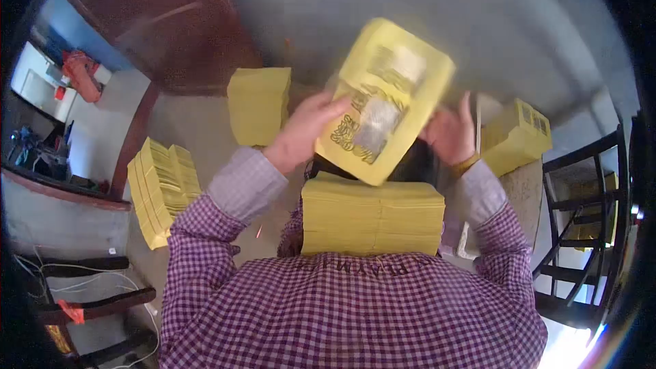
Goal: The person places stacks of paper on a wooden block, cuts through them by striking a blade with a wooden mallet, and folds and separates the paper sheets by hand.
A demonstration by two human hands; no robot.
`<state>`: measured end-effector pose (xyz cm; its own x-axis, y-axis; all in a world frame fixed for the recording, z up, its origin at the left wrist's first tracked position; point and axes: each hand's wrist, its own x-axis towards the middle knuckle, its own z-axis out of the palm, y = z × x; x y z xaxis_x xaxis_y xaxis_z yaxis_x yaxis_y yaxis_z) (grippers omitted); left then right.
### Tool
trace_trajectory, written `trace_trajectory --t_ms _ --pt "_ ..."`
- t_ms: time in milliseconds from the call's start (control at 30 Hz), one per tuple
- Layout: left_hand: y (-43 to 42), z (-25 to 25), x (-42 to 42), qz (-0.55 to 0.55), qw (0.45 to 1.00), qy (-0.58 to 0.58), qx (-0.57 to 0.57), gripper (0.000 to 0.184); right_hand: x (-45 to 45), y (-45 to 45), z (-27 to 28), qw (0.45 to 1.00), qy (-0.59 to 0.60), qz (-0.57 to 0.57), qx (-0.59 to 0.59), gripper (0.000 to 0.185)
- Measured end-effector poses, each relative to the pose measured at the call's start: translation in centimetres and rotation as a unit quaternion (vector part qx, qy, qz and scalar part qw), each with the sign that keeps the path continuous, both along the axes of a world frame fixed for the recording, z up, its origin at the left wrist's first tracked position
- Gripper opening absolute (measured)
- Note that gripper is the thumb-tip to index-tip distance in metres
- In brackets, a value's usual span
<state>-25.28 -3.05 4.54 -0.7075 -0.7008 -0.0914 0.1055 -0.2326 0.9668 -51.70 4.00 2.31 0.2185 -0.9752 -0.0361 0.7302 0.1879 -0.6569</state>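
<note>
Here, left grip (305,128) clamped on printed packet (383,106), right grip (452,135) half-hidden, unclear, yellow stack (372,222) below, black frame (601,199) rightward.

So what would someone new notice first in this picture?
Probably the bright yellow printed packet, up in the middle, a bit blurred, with the left hand gripping one side and the right hand by the other. Next, the thick yellow stack below it, close to the purple checked shirt that fills the bottom.
</note>
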Motion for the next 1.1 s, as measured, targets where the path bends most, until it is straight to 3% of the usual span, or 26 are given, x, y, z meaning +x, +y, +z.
trace_trajectory --t_ms 33,100,133,167,233,267,300,333,367,400,433,500,600,667,700,767,800,833,900,967,1033,1067,1100 --pt "0.0 -1.2 -0.5 0.016 0.979 0.133 0.152 0.035 1.2 0.1 0.3 0.998 -0.028 0.044 -0.034 0.093" --pt "0.7 -2.5 -1.4 0.017 0.970 0.166 0.176 0.037 3.8 0.5 1.8 0.997 0.075 -0.014 -0.021 0.081" --pt "1.3 -2.6 -1.8 0.035 0.972 0.158 0.172 0.037 4.4 0.2 2.0 0.970 0.220 -0.056 -0.090 0.060" --pt "1.7 -2.6 -1.9 0.051 0.973 0.150 0.168 0.037 4.3 0.1 2.2 0.959 0.274 -0.050 -0.059 0.049" --pt "1.9 -2.7 -1.6 0.046 0.973 0.145 0.171 0.037 3.3 -0.3 2.9 0.943 0.327 -0.024 -0.059 0.044" --pt "1.5 -2.8 -0.6 0.020 0.994 0.017 0.106 0.037 2.7 -0.5 3.6 0.943 0.328 -0.022 -0.058 0.044" --pt "1.3 -3.0 0.5 -0.005 0.993 -0.113 0.040 0.037 2.0 -0.3 4.5 0.908 0.405 -0.011 -0.106 0.044" --pt "1.0 -3.7 1.4 0.036 0.993 -0.115 0.010 0.037 1.8 -0.1 5.5 0.865 0.477 0.000 -0.153 0.044" --pt "0.6 -4.1 2.4 0.037 0.992 -0.117 0.013 0.037 1.9 0.4 6.6 0.867 0.475 0.002 -0.152 0.044" --pt "0.1 -4.3 3.2 0.105 0.986 -0.130 0.006 0.038 2.2 1.2 7.7 0.735 0.635 0.019 -0.238 0.045" --pt "-0.2 -4.6 3.6 0.174 0.975 -0.141 -0.002 0.039 2.5 2.0 8.4 0.565 0.762 0.034 -0.315 0.046" --pt "0.2 -5.8 3.8 0.169 0.979 -0.105 -0.042 0.039 4.7 3.8 8.8 0.452 0.812 0.147 -0.339 0.046" --pt "1.9 -5.7 3.7 0.132 0.985 -0.072 -0.084 0.038 5.7 5.4 6.4 0.457 0.770 0.168 -0.412 0.049" --pt "2.9 -5.2 4.0 0.112 0.987 -0.066 -0.099 0.038 4.8 5.3 7.4 0.560 0.723 0.219 -0.340 0.047" --pt "3.5 -4.7 4.0 0.107 0.993 -0.026 -0.039 0.038 4.0 5.3 7.1 0.560 0.723 0.220 -0.339 0.047" --pt "4.4 -5.2 3.8 0.101 0.995 0.016 0.021 0.039 2.0 5.3 6.1 0.735 0.631 0.186 -0.166 0.050" --pt "4.7 -6.3 3.5 0.123 0.990 0.060 0.024 0.039 1.3 5.3 5.2 0.785 0.591 0.122 -0.139 0.057" --pt "4.9 -7.0 3.1 0.144 0.984 0.104 0.026 0.039 0.6 5.2 3.4 0.784 0.593 0.120 -0.138 0.057" --pt "5.5 -7.6 2.5 0.159 0.983 0.097 -0.007 0.038 -0.5 5.1 -1.1 0.908 0.409 -0.068 -0.049 0.065" --pt "5.6 -8.5 2.2 0.172 0.980 0.087 -0.039 0.038 2.3 6.5 -3.9 0.952 0.264 -0.151 0.015 0.065" --pt "5.4 -9.7 2.9 0.162 0.972 -0.010 -0.171 0.032 3.0 7.6 -7.1 0.979 0.174 -0.109 -0.002 0.063" --pt "5.6 -9.8 3.0 0.163 0.971 -0.010 -0.172 0.032 2.9 7.5 -7.5 0.979 0.174 -0.108 -0.003 0.063" --pt "6.1 -9.5 3.1 0.169 0.983 0.028 -0.061 0.027 3.2 7.3 -7.3 0.978 0.156 -0.136 -0.002 0.061"
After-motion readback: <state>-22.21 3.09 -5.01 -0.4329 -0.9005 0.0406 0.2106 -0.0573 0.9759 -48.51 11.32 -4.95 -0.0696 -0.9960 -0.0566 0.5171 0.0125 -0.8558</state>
